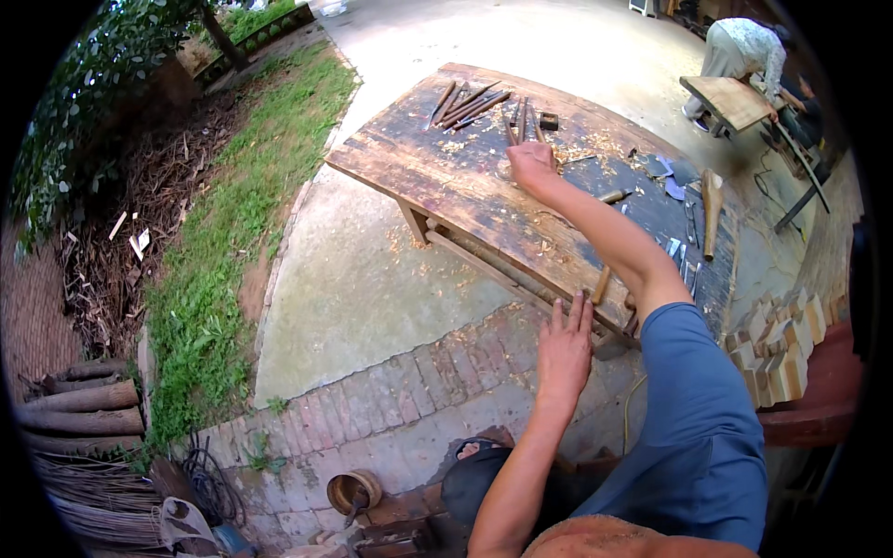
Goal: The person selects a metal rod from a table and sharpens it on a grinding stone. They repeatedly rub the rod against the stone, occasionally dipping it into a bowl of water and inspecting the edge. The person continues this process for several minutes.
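My right arm stretches over the wooden workbench (391, 177). My right hand (533, 166) is closed at its far side, by the near ends of a few slim brown wooden-handled tools (524, 116). Its fingers are mostly hidden, so what it grips cannot be made out. To its left lies a bundle of long, thin wooden-handled tools (465, 107); a small dark box (549, 122) sits just beyond it. My left hand (566, 349) rests with fingers stretched out at the bench's near edge, beside a short wooden handle (602, 285). It holds nothing.
Wood shavings (605, 158) litter the bench. A wooden mallet (712, 214) and several metal tools lie on its right. Stacked wood blocks (781, 349) stand at right. Two people (749, 56) are at another table (730, 100). A bucket (353, 490) and logs (84, 400) lie lower left.
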A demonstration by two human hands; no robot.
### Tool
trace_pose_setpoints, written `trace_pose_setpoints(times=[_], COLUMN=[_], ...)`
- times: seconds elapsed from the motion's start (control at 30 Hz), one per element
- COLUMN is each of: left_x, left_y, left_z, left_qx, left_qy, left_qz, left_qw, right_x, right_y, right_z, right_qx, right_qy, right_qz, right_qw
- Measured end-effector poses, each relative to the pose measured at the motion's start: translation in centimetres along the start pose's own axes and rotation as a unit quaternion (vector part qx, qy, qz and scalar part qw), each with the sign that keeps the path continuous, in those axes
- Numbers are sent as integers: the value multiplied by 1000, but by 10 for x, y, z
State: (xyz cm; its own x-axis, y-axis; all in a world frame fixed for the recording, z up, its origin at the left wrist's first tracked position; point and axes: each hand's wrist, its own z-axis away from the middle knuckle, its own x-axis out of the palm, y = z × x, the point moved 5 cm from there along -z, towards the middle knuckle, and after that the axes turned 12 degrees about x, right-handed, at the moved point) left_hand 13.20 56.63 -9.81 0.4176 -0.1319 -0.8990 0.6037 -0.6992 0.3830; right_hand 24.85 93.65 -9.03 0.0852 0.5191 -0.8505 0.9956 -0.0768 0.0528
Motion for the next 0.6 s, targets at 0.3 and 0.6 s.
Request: trace_pose_setpoints(times=[0.3, 0.6], left_x=[-5, -18], left_y=[-1, 10], left_z=[3, -3], left_qx=[-6, 45], left_qy=[-6, 40], left_qz=[6, -36], left_qw=[1000, 998], right_x=[-114, -147], right_y=[23, 26], right_z=[87, 151], right_qx=[-31, -106], right_qy=[-217, -334], right_qz=[-124, -242], right_qw=[968, 905])
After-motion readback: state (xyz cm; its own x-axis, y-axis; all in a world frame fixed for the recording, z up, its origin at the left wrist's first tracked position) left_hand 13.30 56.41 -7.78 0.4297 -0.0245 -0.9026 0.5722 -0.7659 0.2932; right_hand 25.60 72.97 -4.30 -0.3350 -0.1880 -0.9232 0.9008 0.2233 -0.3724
